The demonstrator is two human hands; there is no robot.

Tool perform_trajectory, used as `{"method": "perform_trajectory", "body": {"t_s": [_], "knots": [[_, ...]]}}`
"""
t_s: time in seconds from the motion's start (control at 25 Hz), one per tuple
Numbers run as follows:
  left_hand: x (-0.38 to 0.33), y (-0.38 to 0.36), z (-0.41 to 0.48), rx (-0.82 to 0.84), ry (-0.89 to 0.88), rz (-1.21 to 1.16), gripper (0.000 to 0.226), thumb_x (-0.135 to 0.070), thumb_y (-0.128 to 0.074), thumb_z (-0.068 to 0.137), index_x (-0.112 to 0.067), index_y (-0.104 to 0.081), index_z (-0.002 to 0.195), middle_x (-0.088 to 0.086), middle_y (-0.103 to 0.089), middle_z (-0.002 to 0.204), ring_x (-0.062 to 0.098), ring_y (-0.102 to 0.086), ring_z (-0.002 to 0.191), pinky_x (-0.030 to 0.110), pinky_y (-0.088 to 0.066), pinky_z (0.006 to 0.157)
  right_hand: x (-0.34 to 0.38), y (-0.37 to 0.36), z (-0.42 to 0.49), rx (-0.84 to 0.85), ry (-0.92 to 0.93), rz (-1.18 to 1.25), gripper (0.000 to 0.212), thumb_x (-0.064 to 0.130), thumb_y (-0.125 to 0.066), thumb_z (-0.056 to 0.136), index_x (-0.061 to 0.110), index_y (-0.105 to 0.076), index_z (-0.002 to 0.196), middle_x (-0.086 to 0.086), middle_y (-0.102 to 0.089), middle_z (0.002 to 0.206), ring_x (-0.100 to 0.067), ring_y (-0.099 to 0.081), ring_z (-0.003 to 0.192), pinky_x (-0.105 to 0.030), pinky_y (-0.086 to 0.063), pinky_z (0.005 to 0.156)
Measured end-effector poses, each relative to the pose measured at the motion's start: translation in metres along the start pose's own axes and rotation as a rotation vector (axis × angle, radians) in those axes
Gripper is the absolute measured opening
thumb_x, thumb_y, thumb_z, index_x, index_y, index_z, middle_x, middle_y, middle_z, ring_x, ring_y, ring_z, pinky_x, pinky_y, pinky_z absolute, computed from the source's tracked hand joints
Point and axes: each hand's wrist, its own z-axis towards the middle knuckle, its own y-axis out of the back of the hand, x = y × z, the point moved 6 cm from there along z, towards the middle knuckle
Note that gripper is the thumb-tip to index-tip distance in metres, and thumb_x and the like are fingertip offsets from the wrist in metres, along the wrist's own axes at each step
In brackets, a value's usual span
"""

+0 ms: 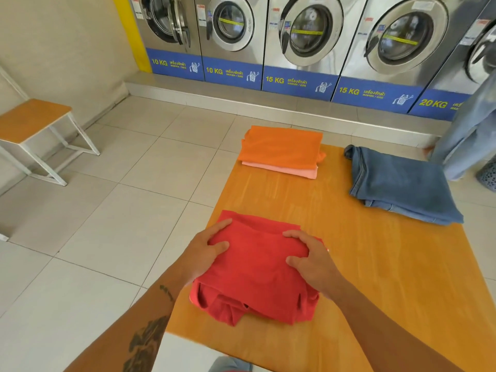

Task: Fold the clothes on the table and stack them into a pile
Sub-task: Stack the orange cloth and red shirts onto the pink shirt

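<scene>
A folded red garment point(257, 267) lies at the near left of the orange table point(375, 264). My left hand point(206, 251) grips its left side and my right hand point(311, 259) grips its right side, thumbs on top. At the table's far left corner sits a small pile: a folded orange garment point(281, 146) on top of a pale pink one point(295, 171). Folded blue jeans point(397, 183) lie at the far right, hanging a little over the table's right edge.
A row of steel washing machines point(303, 36) lines the back wall on a low step. A small wooden-topped stool point(35, 122) stands at left on the tiled floor. Another person's jeans-clad legs point(467, 135) stand at the far right.
</scene>
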Motion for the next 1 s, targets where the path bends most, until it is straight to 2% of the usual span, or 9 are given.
{"method": "perform_trajectory", "body": {"t_s": [0.08,0.16,0.24,0.36,0.48,0.6,0.76,0.84,1.0], "knots": [[-0.011,-0.001,0.0,0.009,-0.026,-0.064,0.052,-0.019,-0.055,0.096,-0.061,-0.051,0.126,-0.013,-0.044,0.142,0.01,-0.056,0.113,0.03,-0.052,0.089,0.006,0.009,0.004,-0.058,-0.008,0.053,0.048,0.001,-0.067,0.081,0.038,-0.069,0.111,0.016,-0.058,0.123,-0.007,-0.057,0.106,-0.033,-0.051,0.092],[-0.026,-0.001,0.0,0.011,-0.064,-0.072,0.055,-0.013,-0.051,0.098,-0.06,-0.05,0.127,-0.012,-0.041,0.144,0.012,-0.055,0.116,0.035,-0.051,0.096,0.016,0.024,0.006,-0.094,0.002,0.146,0.045,-0.002,-0.064,0.084,0.037,-0.075,0.103,0.015,-0.063,0.12,-0.01,-0.061,0.104,-0.032,-0.054,0.088],[-0.047,-0.001,0.0,0.005,-0.114,-0.043,0.056,-0.009,-0.048,0.098,-0.057,-0.052,0.128,-0.012,-0.043,0.143,0.009,-0.055,0.115,0.028,-0.052,0.093,0.028,0.041,0.007,-0.103,0.024,0.2,0.043,-0.003,-0.063,0.085,0.035,-0.078,0.098,0.015,-0.066,0.118,-0.008,-0.063,0.102,-0.023,-0.054,0.078],[-0.076,0.001,0.003,-0.007,-0.167,0.011,0.052,-0.01,-0.047,0.099,-0.056,-0.059,0.121,-0.014,-0.05,0.135,0.004,-0.059,0.105,0.013,-0.052,0.077,0.047,0.064,0.016,-0.079,0.042,0.191,0.041,-0.001,-0.063,0.086,0.036,-0.079,0.094,0.016,-0.068,0.114,-0.007,-0.065,0.099,-0.017,-0.052,0.071],[-0.104,0.005,0.023,-0.023,-0.226,-0.001,0.05,-0.01,-0.048,0.099,-0.054,-0.063,0.117,-0.016,-0.053,0.132,-0.002,-0.06,0.102,0.013,-0.051,0.08,0.068,0.086,0.036,-0.083,0.053,0.194,0.04,0.0,-0.064,0.086,0.036,-0.08,0.094,0.012,-0.067,0.117,-0.013,-0.065,0.101,-0.027,-0.055,0.079],[-0.123,0.009,0.06,-0.053,-0.258,-0.048,0.049,-0.008,-0.049,0.098,-0.05,-0.064,0.118,-0.012,-0.053,0.136,0.002,-0.056,0.113,0.02,-0.049,0.091,0.088,0.103,0.071,-0.127,0.064,0.2,0.04,-0.003,-0.063,0.087,0.033,-0.08,0.094,0.004,-0.066,0.12,-0.018,-0.065,0.103,-0.032,-0.055,0.083],[-0.136,0.015,0.132,-0.067,-0.28,-0.049,0.047,-0.009,-0.051,0.096,-0.048,-0.063,0.121,-0.012,-0.053,0.136,0.0,-0.054,0.114,0.013,-0.047,0.087,0.103,0.116,0.138,-0.176,0.03,0.13,0.037,-0.001,-0.062,0.09,0.03,-0.078,0.101,0.002,-0.063,0.124,-0.021,-0.062,0.107,-0.043,-0.053,0.095],[-0.137,0.02,0.172,-0.092,-0.282,-0.05,0.047,-0.01,-0.053,0.095,-0.047,-0.062,0.122,-0.013,-0.053,0.135,-0.003,-0.053,0.113,0.01,-0.045,0.086,0.108,0.12,0.179,-0.203,0.026,0.061,0.036,0.0,-0.061,0.09,0.031,-0.076,0.103,0.003,-0.062,0.124,-0.019,-0.061,0.106,-0.04,-0.053,0.094],[-0.14,0.03,0.248,-0.154,-0.302,-0.005,0.044,-0.014,-0.053,0.095,-0.047,-0.06,0.124,-0.013,-0.053,0.135,0.007,-0.052,0.117,0.022,-0.045,0.096,0.117,0.127,0.255,-0.227,0.049,-0.025,0.039,0.001,-0.061,0.09,0.036,-0.073,0.101,0.009,-0.059,0.12,-0.015,-0.058,0.106,-0.025,-0.049,0.082]]}}
